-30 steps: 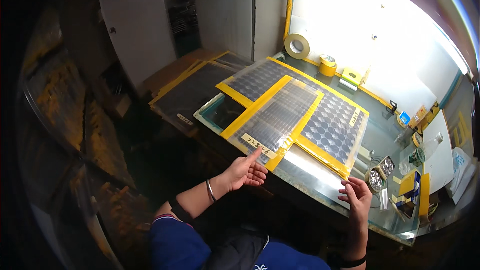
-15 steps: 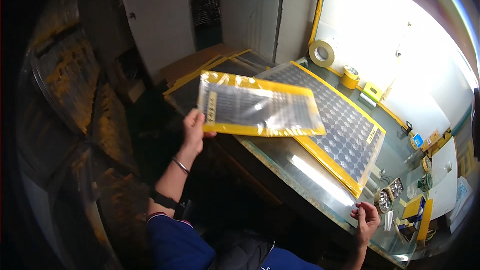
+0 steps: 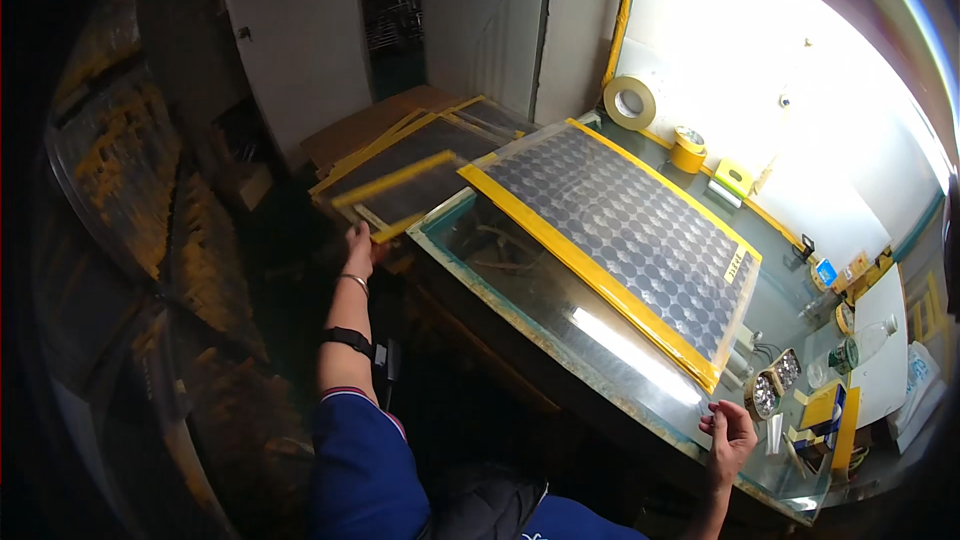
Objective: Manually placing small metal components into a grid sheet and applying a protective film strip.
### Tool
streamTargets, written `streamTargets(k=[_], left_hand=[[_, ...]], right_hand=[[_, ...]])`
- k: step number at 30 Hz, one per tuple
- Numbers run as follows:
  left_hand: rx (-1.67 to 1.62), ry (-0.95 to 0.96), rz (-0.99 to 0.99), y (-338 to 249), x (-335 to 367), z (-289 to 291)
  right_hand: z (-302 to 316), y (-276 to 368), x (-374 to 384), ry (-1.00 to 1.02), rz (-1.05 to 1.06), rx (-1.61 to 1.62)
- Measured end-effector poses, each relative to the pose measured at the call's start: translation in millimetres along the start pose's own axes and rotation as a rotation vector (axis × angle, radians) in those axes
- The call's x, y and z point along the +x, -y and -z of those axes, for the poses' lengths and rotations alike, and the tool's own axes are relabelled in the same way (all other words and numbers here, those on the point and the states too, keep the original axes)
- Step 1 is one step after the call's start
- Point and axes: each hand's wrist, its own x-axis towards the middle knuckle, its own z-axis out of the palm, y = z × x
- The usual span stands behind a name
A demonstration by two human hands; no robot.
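At the left end of the glass tabletop (image 3: 560,340), my left hand (image 3: 360,245) holds a yellow-framed mesh panel (image 3: 405,195) by its near lower corner. Grip: fingers closed on the frame edge; how far they wrap round it I cannot tell, since the corner hides them. The panel is off the tabletop and tilted over a stack of similar panels (image 3: 430,140) lying on a brown board (image 3: 370,125) to the left of the bench.

Progress, judged from how things lie: this panel is lifted clear of the glass and nearly over the stack, but it is not yet flat on it and my grip is not released. One larger yellow-framed panel (image 3: 630,230) with rows of round dots lies diagonally on the glass, untouched. So one transfer looks almost complete, with the set-down left and the larger panel remaining.

Pose, left arm: stretched forward and leftward, almost straight, wrist raised, with a thin bracelet and a dark wristband showing below the blue sleeve.

Pose, right arm: low at the right near edge of the tabletop. Right hand (image 3: 730,435) is loosely curled, fingers half bent, holding nothing, resting at or just above the glass rim.

Nearby, not in use: a tape roll (image 3: 630,102) standing at the far wall, a smaller yellow roll (image 3: 688,148) beside it, two round shiny tins (image 3: 775,392), and yellow holders (image 3: 825,410) just right of my right hand.
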Motion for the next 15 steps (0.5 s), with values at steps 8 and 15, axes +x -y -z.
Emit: streamTargets(k=[8,15], left_hand=[[0.794,-0.564,-0.701,28.8,-1.8,35.7],[0.506,0.843,-0.92,-97.4,-263.9,-230.8]], right_hand=[[1.2,-1.3,-1.6,0.011,0.054,0.014],[-10.2,3.6,3.6,-0.224,0.095,0.188]])
